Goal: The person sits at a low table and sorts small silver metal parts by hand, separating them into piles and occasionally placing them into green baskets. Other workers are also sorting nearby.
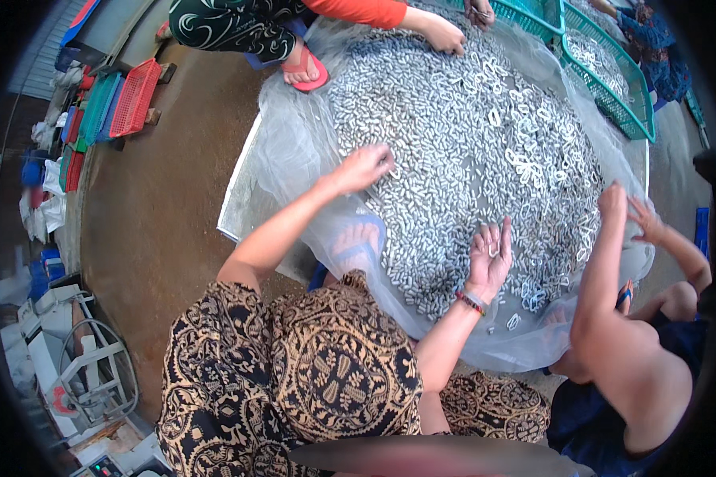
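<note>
Small silver metal barrels (422, 199) lie spread in a thick layer in front of me, mixed with loose oval metal links (533, 163) toward the right. My left hand (366, 167) reaches over the left side of the layer. Its fingers are curled together at the tips, and what they pinch is too blurred to name. My right hand (489, 258), with a beaded bracelet (470, 302) at the wrist, is turned palm up over the near side. An oval metal link (494, 250) lies held against its fingers, the index finger stretched out.
White netting (294, 151) lies under the pieces. A co-worker's hands (628, 211) are at the right edge; another co-worker's hand (444, 36) reaches in from the far side. Green baskets (640, 119) stand far right, a red basket (135, 97) left, a machine (79, 358) lower left.
</note>
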The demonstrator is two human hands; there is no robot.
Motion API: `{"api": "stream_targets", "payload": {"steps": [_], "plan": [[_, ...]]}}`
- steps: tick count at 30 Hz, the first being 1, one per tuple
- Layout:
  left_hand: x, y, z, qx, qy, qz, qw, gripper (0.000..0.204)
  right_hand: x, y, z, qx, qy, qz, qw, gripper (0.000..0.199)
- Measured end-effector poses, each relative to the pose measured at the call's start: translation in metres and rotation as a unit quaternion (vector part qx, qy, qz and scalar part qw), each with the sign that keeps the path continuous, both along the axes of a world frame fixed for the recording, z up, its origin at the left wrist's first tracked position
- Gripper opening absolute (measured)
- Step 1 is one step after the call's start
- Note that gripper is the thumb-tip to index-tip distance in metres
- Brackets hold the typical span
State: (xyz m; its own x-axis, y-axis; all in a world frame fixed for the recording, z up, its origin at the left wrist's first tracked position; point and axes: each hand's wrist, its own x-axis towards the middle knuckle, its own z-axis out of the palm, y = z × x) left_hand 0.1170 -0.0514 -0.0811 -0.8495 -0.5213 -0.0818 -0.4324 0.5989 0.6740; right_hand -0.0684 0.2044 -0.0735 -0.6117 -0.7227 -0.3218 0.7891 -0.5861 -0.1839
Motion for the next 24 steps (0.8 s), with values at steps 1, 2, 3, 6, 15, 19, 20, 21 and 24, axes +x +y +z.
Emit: {"api": "stream_targets", "payload": {"steps": [1,2,3,6,15,19,20,21,24], "plan": [[0.007,0.009,-0.007,-0.092,-0.005,-0.018,0.996,0.022,-0.001,0.002,-0.001,0.022,-0.015,-0.012,1.000,0.024],[0.011,0.014,-0.013,-0.137,-0.048,-0.015,0.989,0.021,-0.002,0.004,-0.001,-0.036,-0.014,0.003,0.999,0.023],[0.008,0.013,-0.018,-0.137,-0.027,-0.013,0.990,0.021,-0.003,0.006,-0.003,-0.005,-0.016,-0.007,1.000,0.023],[-0.009,0.004,-0.023,-0.119,0.086,-0.002,0.989,0.019,-0.008,0.011,-0.005,-0.014,-0.005,-0.017,1.000,0.023],[-0.021,-0.052,0.018,0.567,0.378,0.169,0.712,0.022,-0.007,0.018,-0.009,-0.013,0.001,-0.022,1.000,0.021],[-0.020,-0.084,0.010,0.619,0.269,0.202,0.710,0.030,-0.006,0.017,-0.010,-0.005,-0.005,-0.025,1.000,0.019],[-0.021,-0.091,0.004,0.623,0.228,0.218,0.715,0.033,-0.005,0.016,-0.010,-0.026,-0.004,-0.016,1.000,0.019],[-0.028,-0.092,-0.005,0.537,0.178,0.262,0.782,0.033,-0.004,0.015,-0.010,-0.029,-0.003,-0.021,0.999,0.019],[-0.044,-0.086,-0.026,0.035,-0.053,0.212,0.975,0.028,-0.001,0.009,-0.006,-0.024,0.000,-0.046,0.999,0.021]]}}
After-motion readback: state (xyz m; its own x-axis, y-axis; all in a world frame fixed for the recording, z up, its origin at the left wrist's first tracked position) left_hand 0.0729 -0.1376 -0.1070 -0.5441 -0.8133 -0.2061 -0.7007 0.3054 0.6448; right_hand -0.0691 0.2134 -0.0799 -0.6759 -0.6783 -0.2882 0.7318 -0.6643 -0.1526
